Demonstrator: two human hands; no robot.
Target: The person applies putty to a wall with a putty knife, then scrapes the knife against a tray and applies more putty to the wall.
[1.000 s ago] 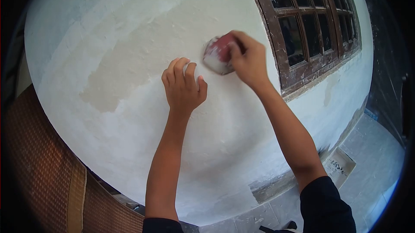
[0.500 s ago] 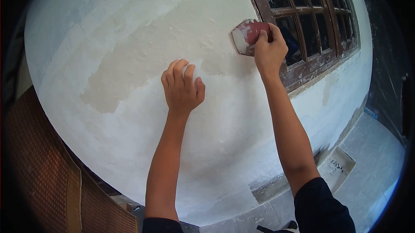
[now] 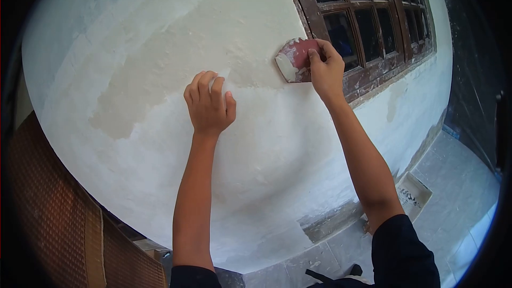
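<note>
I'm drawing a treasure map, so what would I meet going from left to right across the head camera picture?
Brown woven mat, left hand, red scraper, right hand, pale tray, dark sheet.

The wall (image 3: 160, 64) looks matt, the window frame (image 3: 373, 76) wooden.

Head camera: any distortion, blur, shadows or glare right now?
Head view: strong fisheye bows the wall and blackens the corners; soft shadow beside the right forearm; bluish brightness on the floor, lower right; scraper and right hand reasonably crisp; windowpanes mostly dark.
</note>
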